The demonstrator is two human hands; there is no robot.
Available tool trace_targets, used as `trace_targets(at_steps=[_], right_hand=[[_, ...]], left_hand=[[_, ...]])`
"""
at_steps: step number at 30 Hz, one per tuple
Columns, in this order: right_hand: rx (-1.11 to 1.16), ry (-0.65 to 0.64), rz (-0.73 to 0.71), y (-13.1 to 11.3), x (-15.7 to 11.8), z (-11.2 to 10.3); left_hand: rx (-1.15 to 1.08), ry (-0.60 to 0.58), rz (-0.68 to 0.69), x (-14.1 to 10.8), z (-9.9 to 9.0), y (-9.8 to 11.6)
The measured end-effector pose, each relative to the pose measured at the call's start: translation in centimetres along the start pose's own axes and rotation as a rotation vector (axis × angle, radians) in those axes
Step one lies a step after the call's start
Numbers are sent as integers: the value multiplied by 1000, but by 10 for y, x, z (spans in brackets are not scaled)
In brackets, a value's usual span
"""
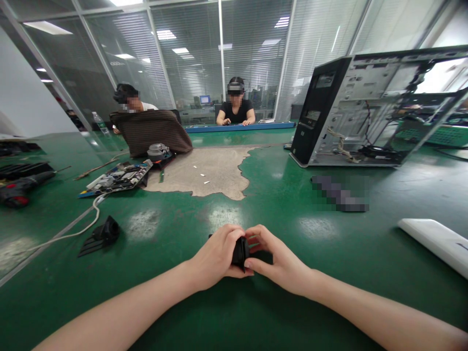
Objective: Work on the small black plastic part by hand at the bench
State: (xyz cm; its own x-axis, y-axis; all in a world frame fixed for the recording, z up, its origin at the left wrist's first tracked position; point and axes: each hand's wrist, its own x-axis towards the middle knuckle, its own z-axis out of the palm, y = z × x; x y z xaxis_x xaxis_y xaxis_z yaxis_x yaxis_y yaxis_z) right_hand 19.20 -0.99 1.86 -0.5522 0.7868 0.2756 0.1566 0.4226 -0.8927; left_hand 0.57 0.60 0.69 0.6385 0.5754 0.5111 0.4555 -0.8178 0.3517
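Black part point(240, 252) is lying inside the wrapped left hand point(218, 253), its long axis hidden; the half-open right hand point(280, 258) is touching its uncovered side.

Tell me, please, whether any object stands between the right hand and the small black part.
Nothing visible does. The right hand is directly at the right side of the black part, its thumb seeming to touch it. Only the left hand covers the part, wrapping its opposite side.
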Motion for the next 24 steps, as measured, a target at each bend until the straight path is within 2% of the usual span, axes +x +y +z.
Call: trace_targets(at_steps=[10,18,24], right_hand=[[-44,-3,-102,-2,0,-3],[28,-1,1,-1,2,-1],[-9,-8,-43,-2,-1,-2]], left_hand=[[3,3,7,-1,1,-1],[-5,1,-9,-1,0,0],[9,-4,-6,0,0,0]])
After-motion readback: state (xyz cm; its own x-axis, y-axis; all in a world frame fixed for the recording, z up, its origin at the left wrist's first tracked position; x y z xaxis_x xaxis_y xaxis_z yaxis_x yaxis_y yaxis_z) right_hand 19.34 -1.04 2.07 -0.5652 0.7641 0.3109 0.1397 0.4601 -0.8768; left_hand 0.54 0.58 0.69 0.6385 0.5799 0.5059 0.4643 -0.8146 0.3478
